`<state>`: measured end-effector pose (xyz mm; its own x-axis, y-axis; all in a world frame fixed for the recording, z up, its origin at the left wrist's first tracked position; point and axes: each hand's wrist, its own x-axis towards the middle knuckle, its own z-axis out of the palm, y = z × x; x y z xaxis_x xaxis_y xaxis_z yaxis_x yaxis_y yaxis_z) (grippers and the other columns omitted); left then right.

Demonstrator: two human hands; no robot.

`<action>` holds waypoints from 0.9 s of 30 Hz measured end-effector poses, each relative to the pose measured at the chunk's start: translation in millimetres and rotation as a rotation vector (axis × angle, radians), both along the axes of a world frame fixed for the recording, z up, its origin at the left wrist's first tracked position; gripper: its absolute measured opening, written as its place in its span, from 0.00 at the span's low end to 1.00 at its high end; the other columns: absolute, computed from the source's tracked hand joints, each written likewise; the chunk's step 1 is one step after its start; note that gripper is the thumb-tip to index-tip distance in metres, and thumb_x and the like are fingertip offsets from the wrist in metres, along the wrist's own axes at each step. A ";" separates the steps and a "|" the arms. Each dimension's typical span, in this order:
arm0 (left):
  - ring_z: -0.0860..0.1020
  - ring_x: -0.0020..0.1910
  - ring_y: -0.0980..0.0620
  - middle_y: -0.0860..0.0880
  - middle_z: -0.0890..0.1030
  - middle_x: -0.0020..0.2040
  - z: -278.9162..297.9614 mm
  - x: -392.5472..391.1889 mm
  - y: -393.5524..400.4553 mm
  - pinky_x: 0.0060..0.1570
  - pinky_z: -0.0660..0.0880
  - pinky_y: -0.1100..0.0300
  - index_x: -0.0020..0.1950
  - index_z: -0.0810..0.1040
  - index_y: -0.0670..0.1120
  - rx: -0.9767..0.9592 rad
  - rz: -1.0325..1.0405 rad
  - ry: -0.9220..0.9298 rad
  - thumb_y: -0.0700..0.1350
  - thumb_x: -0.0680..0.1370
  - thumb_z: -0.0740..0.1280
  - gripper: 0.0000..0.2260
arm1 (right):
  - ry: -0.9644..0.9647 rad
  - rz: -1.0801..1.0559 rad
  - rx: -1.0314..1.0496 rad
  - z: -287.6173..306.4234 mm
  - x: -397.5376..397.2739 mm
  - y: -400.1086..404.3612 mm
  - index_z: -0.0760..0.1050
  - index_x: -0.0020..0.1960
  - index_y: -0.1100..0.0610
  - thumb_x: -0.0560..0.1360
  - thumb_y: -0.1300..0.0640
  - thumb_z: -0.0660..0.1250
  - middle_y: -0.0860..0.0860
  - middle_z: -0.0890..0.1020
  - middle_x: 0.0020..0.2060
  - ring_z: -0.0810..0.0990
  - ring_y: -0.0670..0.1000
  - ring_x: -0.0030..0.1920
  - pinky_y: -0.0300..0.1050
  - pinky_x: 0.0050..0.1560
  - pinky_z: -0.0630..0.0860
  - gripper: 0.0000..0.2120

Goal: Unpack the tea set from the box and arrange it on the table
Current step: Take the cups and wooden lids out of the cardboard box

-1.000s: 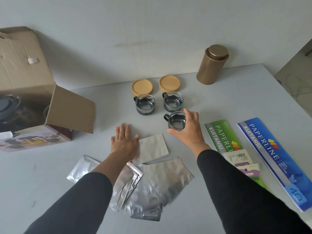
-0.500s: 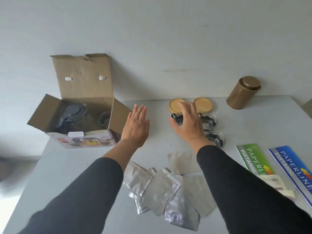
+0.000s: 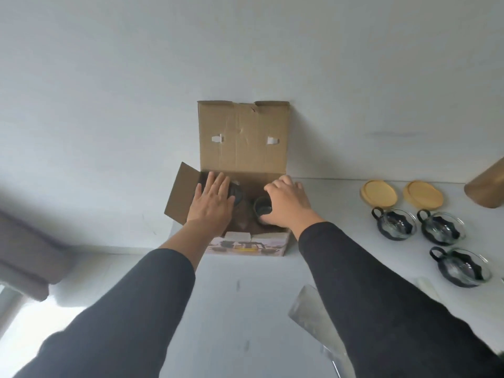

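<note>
Glass cup (image 3: pixel 262 208) gripped by right hand (image 3: pixel 286 203), left hand (image 3: pixel 211 203) flat on teapot lid (image 3: pixel 235 192); could snag cardboard box (image 3: pixel 242 148).

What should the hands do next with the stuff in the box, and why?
Probably the right hand should close round the dark cup in the box and lift it out. Its fingers already reach beside that cup, and three cups stand on the table near two wooden lids, so a fourth would join them. The left hand lies flat over the dark teapot lid.
</note>
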<state>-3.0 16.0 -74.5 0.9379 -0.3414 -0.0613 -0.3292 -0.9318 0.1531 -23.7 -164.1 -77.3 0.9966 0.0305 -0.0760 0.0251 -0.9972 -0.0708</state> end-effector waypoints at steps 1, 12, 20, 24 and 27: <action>0.41 0.78 0.49 0.49 0.47 0.79 -3.1 1.4 2.8 0.75 0.42 0.49 0.78 0.47 0.46 -0.002 -0.002 0.011 0.51 0.83 0.44 0.24 | 0.024 -0.011 -0.058 -2.8 3.2 4.8 0.70 0.63 0.53 0.65 0.37 0.69 0.53 0.75 0.61 0.68 0.57 0.64 0.56 0.61 0.68 0.32; 0.37 0.77 0.50 0.50 0.42 0.79 -18.1 3.6 8.7 0.73 0.35 0.50 0.78 0.41 0.47 -0.028 -0.007 0.023 0.53 0.83 0.40 0.25 | 0.243 -0.170 -0.402 -1.1 21.7 42.2 0.68 0.67 0.58 0.75 0.52 0.65 0.55 0.76 0.61 0.63 0.56 0.70 0.72 0.68 0.48 0.22; 0.36 0.77 0.50 0.50 0.41 0.79 -18.4 4.6 11.1 0.73 0.35 0.50 0.78 0.41 0.47 -0.024 -0.016 0.026 0.53 0.83 0.39 0.25 | 0.085 -0.177 -0.195 -4.4 20.1 37.8 0.69 0.66 0.58 0.69 0.43 0.70 0.57 0.70 0.64 0.66 0.58 0.67 0.65 0.70 0.57 0.31; 0.36 0.77 0.50 0.50 0.41 0.79 -17.0 5.6 11.6 0.73 0.36 0.49 0.78 0.41 0.47 -0.005 -0.011 0.038 0.54 0.82 0.39 0.25 | -0.126 -0.184 0.198 9.4 11.0 27.4 0.68 0.64 0.57 0.62 0.40 0.75 0.54 0.67 0.57 0.74 0.55 0.53 0.48 0.52 0.76 0.38; 0.37 0.77 0.49 0.50 0.43 0.79 -12.1 2.8 8.5 0.73 0.36 0.48 0.78 0.43 0.47 -0.019 0.044 0.022 0.54 0.83 0.40 0.25 | -0.283 -0.191 0.439 28.9 -1.3 18.0 0.67 0.63 0.57 0.60 0.45 0.77 0.54 0.65 0.57 0.72 0.51 0.48 0.40 0.48 0.74 0.37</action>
